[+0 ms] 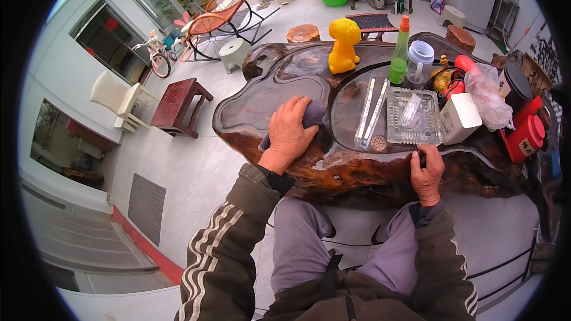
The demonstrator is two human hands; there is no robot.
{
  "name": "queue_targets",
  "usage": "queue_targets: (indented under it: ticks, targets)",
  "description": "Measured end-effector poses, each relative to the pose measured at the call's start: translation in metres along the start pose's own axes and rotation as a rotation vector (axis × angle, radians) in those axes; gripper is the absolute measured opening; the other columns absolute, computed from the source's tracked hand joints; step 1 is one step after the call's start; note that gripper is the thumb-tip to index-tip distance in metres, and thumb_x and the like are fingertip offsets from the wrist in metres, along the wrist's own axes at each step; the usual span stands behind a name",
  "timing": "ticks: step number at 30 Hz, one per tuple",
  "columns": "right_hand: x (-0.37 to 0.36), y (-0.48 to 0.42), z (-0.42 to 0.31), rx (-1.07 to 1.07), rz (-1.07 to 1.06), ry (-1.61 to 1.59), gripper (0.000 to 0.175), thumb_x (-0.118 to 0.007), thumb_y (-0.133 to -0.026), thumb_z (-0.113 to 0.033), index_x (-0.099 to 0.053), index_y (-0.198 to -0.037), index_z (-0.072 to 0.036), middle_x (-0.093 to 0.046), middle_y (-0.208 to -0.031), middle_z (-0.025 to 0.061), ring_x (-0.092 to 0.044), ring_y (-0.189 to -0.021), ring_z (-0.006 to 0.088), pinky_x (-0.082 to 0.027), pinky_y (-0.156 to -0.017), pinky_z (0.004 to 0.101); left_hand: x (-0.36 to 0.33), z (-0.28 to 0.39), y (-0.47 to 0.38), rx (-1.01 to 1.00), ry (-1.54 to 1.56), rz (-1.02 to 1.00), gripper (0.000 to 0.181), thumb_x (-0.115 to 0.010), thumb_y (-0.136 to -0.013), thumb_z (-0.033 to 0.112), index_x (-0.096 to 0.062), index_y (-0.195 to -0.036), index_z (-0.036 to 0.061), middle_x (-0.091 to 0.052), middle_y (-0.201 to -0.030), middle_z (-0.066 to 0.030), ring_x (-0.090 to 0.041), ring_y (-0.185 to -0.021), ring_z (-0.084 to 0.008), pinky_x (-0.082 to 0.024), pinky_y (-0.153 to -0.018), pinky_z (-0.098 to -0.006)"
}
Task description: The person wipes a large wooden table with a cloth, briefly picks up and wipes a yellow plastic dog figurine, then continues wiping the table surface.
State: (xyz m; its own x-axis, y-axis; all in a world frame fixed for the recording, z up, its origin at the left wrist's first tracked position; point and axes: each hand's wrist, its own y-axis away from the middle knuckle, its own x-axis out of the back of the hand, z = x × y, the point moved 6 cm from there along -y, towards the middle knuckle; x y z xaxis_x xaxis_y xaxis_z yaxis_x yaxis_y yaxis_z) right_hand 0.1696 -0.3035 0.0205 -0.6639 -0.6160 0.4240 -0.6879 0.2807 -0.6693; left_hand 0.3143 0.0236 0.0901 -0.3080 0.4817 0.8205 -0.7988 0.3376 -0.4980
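My left hand (292,131) presses a grey cloth (314,113) onto the left part of a dark, glossy carved-wood tea table (250,107). Part of the cloth is hidden under the palm. At the table's front edge rests my right hand (427,174), fingers loosely bent, with no object visible in it. Just beyond it lies a clear ribbed tray (395,136) holding a small clear plastic piece (411,109). Two thin white packaged strips (371,109) lie to the tray's left, near a round perforated drain cover (378,143).
A yellow dog figurine (343,47), green spray bottle (399,55) and lidded clear jug (419,62) stand toward the back. On the right are a white box (461,118), plastic bag (488,96) and red canister (526,138). A red-brown stool (176,102) and rocking chair (227,13) stand left.
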Motion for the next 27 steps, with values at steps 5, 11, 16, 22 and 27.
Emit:
queue_targets:
  ticks: [5, 11, 16, 22, 27]
  targets:
    - [-0.001, 0.001, 0.001, 0.02, 0.022, 0.027, 0.015, -0.071, -0.083, 0.003, -0.065, -0.097, -0.001, -0.062, -0.084, 0.0133, -0.058, -0.066, 0.029, -0.046, -0.06, 0.0381, -0.013, -0.031, -0.028, 0.129, 0.005, -0.051, 0.056, -0.079, -0.077, 0.024, -0.067, -0.13, 0.0125, -0.067, -0.13, -0.0116, -0.062, -0.12, -0.037, -0.052, -0.1, -0.0469]
    - [-0.002, 0.002, 0.002, 0.038, 0.016, 0.036, 0.02, -0.072, -0.083, 0.003, -0.065, -0.101, -0.002, -0.062, -0.085, 0.0111, -0.055, -0.065, 0.0249, -0.044, -0.058, 0.0367, -0.005, -0.115, -0.052, 0.439, -0.136, -0.125, 0.059, -0.072, -0.085, 0.041, -0.064, -0.139, 0.0197, -0.069, -0.134, -0.0105, -0.065, -0.122, -0.036, -0.053, -0.099, -0.0468]
    - [-0.004, 0.005, 0.005, 0.069, 0.01, 0.03, 0.024, -0.072, -0.082, 0.001, -0.064, -0.104, -0.003, -0.064, -0.088, 0.0113, -0.054, -0.066, 0.0253, -0.043, -0.058, 0.0362, 0.031, -0.203, -0.058, 0.675, -0.287, -0.073, 0.055, -0.069, -0.088, 0.045, -0.065, -0.136, 0.0163, -0.073, -0.124, -0.0191, -0.068, -0.117, -0.0408, -0.054, -0.097, -0.0502]
    - [-0.005, 0.009, 0.007, 0.108, -0.026, 0.034, 0.029, -0.071, -0.082, -0.002, -0.063, -0.11, -0.003, -0.064, -0.092, 0.0131, -0.053, -0.069, 0.0264, -0.042, -0.059, 0.0368, 0.033, -0.282, -0.101, 0.632, -0.219, -0.006, 0.059, -0.07, -0.088, 0.045, -0.066, -0.138, 0.0136, -0.072, -0.126, -0.0228, -0.068, -0.119, -0.0415, -0.053, -0.101, -0.0478]
    - [-0.004, 0.013, 0.01, 0.1, -0.086, 0.055, 0.031, -0.07, -0.083, -0.006, -0.062, -0.112, -0.001, -0.064, -0.095, 0.0153, -0.056, -0.075, 0.0301, -0.046, -0.066, 0.039, -0.005, -0.292, -0.155, 0.448, -0.135, 0.001, 0.054, -0.067, -0.091, 0.045, -0.068, -0.137, 0.0164, -0.072, -0.126, -0.0222, -0.067, -0.12, -0.0413, -0.052, -0.102, -0.0459]
